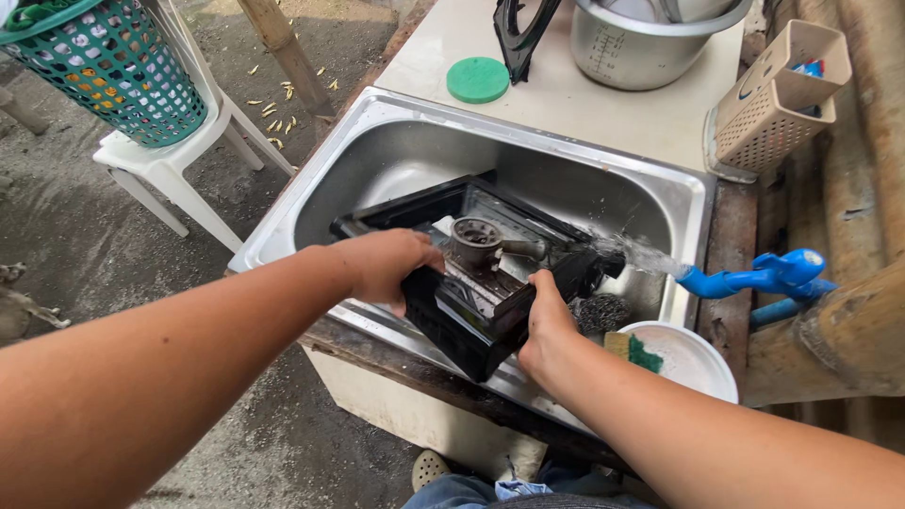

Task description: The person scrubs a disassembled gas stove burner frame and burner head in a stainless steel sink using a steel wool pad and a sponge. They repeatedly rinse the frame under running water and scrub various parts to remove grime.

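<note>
our left hand [386, 264] and right hand [547, 325] grip a black stove [481, 283] tilted in the steel sink [377, 132], fingers curled over its edges, tips partly hidden. a blue tap [754, 275] sprays it. a green lid [478, 79] lies on the pale counter [584, 113]; the ground is bare dirt.

Glossy black metal stove [471, 320] in a brushed steel sink [377, 132].

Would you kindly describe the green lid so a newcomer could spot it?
Start at the steel sink. On the pale counter behind it, left of the metal pot, lies the green lid, the only flat round green thing there.
</note>
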